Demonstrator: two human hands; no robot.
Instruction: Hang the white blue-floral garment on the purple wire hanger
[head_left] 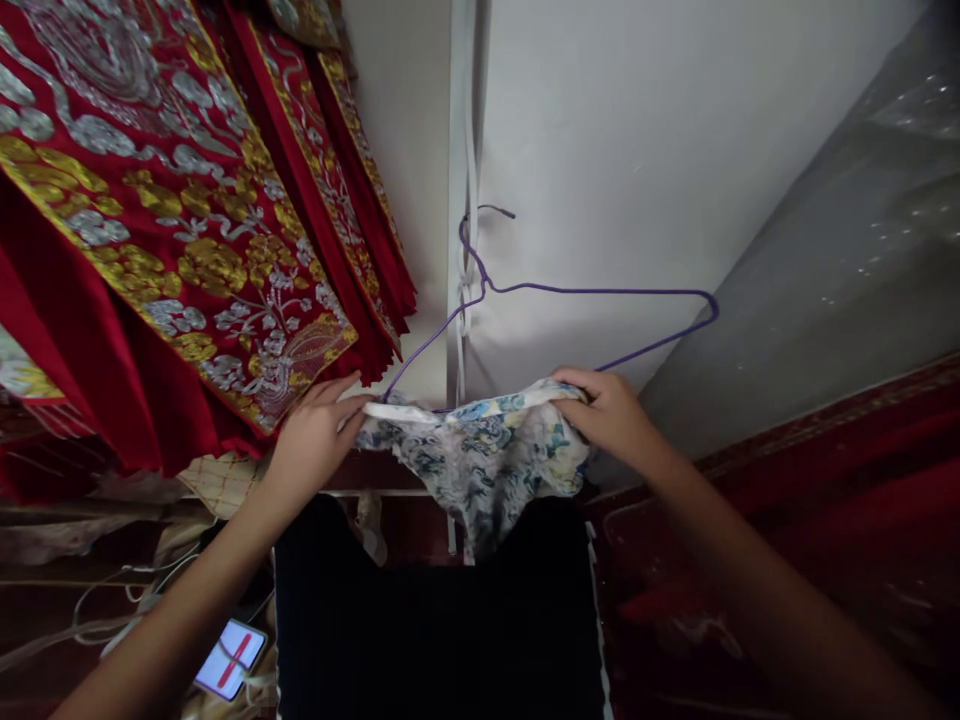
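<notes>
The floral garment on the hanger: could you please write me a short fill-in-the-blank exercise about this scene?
1. The wire hanger is ____ in colour.
2. The floral garment is held at its two ends by the left hand and the ____ hand.
3. The embroidered fabric hanging to the left of the hanger is mostly ____, with gold and silver patterns.
4. The phone near the lower left shows a ____ bar on its screen.

Missing words: purple; right; red; red
</notes>
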